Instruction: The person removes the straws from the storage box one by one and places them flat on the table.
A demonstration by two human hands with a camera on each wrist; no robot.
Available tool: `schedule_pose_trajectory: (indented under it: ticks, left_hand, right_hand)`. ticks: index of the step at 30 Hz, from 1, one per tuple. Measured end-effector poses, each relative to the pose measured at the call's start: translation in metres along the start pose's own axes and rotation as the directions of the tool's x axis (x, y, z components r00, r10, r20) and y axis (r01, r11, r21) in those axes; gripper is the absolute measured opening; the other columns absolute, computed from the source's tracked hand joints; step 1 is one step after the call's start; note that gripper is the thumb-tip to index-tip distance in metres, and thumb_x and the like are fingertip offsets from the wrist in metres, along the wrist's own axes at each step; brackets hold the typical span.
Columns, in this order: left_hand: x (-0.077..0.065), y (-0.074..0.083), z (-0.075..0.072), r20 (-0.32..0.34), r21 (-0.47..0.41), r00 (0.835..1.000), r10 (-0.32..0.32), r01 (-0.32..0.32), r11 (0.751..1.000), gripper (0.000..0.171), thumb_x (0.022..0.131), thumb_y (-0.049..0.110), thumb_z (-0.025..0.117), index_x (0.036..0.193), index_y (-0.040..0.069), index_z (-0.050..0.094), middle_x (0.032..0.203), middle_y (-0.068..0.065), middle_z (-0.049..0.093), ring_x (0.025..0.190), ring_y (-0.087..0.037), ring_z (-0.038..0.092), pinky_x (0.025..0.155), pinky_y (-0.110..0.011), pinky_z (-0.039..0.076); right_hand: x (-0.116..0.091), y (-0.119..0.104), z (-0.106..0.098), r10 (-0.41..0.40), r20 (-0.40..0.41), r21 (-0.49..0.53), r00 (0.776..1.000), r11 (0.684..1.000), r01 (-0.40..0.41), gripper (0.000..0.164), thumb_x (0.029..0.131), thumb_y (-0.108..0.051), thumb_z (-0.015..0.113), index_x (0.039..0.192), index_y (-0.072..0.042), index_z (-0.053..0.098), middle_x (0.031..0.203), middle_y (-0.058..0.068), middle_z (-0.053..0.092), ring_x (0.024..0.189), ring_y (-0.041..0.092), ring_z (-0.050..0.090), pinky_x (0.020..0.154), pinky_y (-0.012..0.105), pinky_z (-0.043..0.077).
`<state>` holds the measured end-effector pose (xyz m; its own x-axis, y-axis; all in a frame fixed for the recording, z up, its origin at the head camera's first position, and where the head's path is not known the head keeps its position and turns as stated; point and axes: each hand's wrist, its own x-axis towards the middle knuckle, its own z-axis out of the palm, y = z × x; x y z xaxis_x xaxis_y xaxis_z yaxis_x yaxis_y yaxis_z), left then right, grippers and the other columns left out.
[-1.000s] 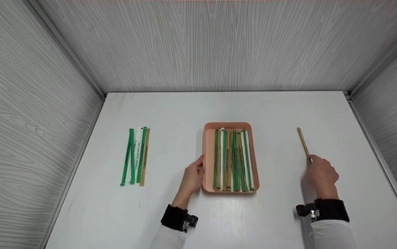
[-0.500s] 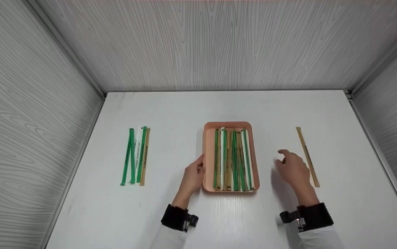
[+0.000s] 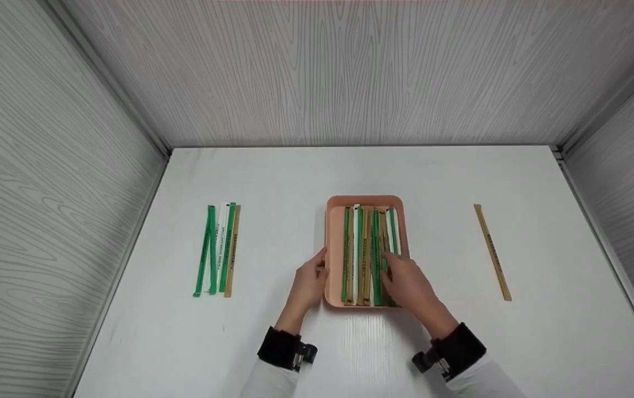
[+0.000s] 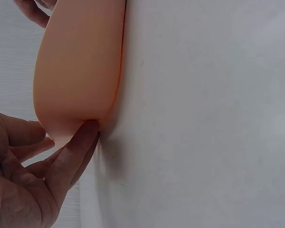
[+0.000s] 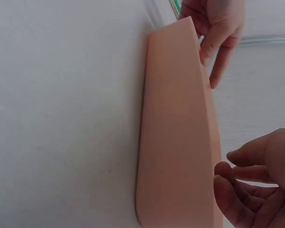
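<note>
In the head view, a salmon-pink tray [image 3: 336, 237] holds a row of slim paper-wrapped straws [image 3: 365, 254], green, white and brown. My left hand [image 3: 307, 284] grips the tray's left side, thumb by the rim and fingertips against the outer wall, as the left wrist view shows. My right hand [image 3: 410, 284] is over the tray's right part, its fingertips above the straws there and covering their lower ends. Its fingers are loosely bent with a gap to the thumb [image 5: 249, 152] in the right wrist view; no straw shows between them.
A single brown wrapped straw [image 3: 492, 251] lies on the white table [image 3: 444, 177] to the right. Several green, white and brown straws [image 3: 218, 249] lie close together on the left. Grey wood-grain panels [image 3: 317, 72] stand around the table's back and sides.
My right hand has let go of the brown straw on the right, leaving it on the table, and has moved left over the tray. The left hand has stayed at the tray.
</note>
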<state>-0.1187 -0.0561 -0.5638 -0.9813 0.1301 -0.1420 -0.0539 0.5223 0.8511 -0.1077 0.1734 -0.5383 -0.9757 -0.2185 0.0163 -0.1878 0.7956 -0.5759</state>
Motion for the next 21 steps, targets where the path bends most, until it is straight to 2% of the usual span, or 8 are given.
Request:
schedule_pose_trajectory:
  ticks: [6, 12, 17, 21]
  left_hand:
    - [0.000, 0.000, 0.000, -0.004, 0.006, 1.000, 0.003, -0.003, 1.000, 0.052, 0.099, 0.002, 0.051, 0.150, 0.005, 0.039, 0.119, -0.014, 0.063, 0.102, -0.023, 0.062, 0.088, -0.039, 0.050]
    - [0.000, 0.000, 0.000, -0.007, -0.003, 1.000, 0.007, -0.007, 1.000, 0.052, 0.099, 0.001, 0.050, 0.150, 0.005, 0.039, 0.117, -0.013, 0.064, 0.099, -0.021, 0.062, 0.085, -0.037, 0.051]
    - [0.001, 0.000, 0.000, -0.010, -0.007, 1.000, 0.007, -0.007, 1.000, 0.052, 0.099, 0.001, 0.050, 0.150, 0.005, 0.040, 0.117, -0.014, 0.064, 0.099, -0.021, 0.063, 0.086, -0.038, 0.051]
    - [0.001, 0.000, 0.000, -0.008, -0.006, 1.000, -0.007, 0.007, 1.000, 0.052, 0.099, 0.001, 0.051, 0.150, 0.006, 0.040, 0.119, -0.013, 0.064, 0.100, -0.021, 0.062, 0.086, -0.038, 0.051]
  right_hand:
    - [0.003, -0.003, 0.014, 0.043, 0.094, -0.067, 0.995, 0.997, -0.037, 0.026, 0.092, -0.007, 0.067, 0.111, 0.008, 0.059, 0.069, 0.005, 0.056, 0.059, 0.016, 0.056, 0.053, 0.033, 0.047]
    - [0.002, -0.004, 0.020, 0.042, 0.055, -0.128, 0.998, 0.991, -0.035, 0.038, 0.090, -0.007, 0.069, 0.121, 0.011, 0.056, 0.080, 0.015, 0.064, 0.065, 0.024, 0.063, 0.052, 0.036, 0.050]
    - [0.001, -0.004, 0.020, 0.056, 0.050, -0.149, 0.997, 0.988, -0.048, 0.043, 0.087, 0.000, 0.065, 0.126, 0.013, 0.053, 0.072, 0.013, 0.061, 0.054, 0.020, 0.056, 0.046, 0.036, 0.046]
    - [0.002, -0.004, 0.019, 0.079, 0.068, -0.129, 0.995, 0.989, -0.070, 0.045, 0.086, 0.001, 0.062, 0.129, 0.012, 0.052, 0.076, 0.014, 0.063, 0.058, 0.021, 0.058, 0.048, 0.037, 0.047]
